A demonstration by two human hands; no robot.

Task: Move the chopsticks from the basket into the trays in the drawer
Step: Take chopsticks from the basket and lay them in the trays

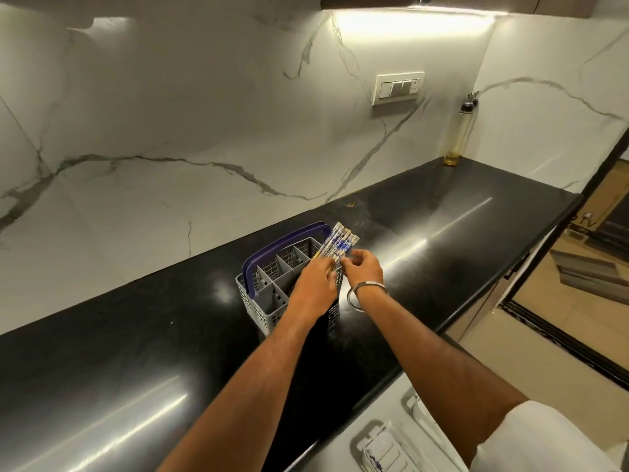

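White trays in the open drawer are sitting nearest, while beyond them both the left hand and the right hand are pinching the patterned chopsticks standing in the grey basket on the black counter.

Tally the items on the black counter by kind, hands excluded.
Grey cutlery basket with purple handle: 1
Bundle of blue-and-white chopsticks, individual count unclear, held by both hands: 1
Tall oil bottle in the far corner: 1
Total: 3
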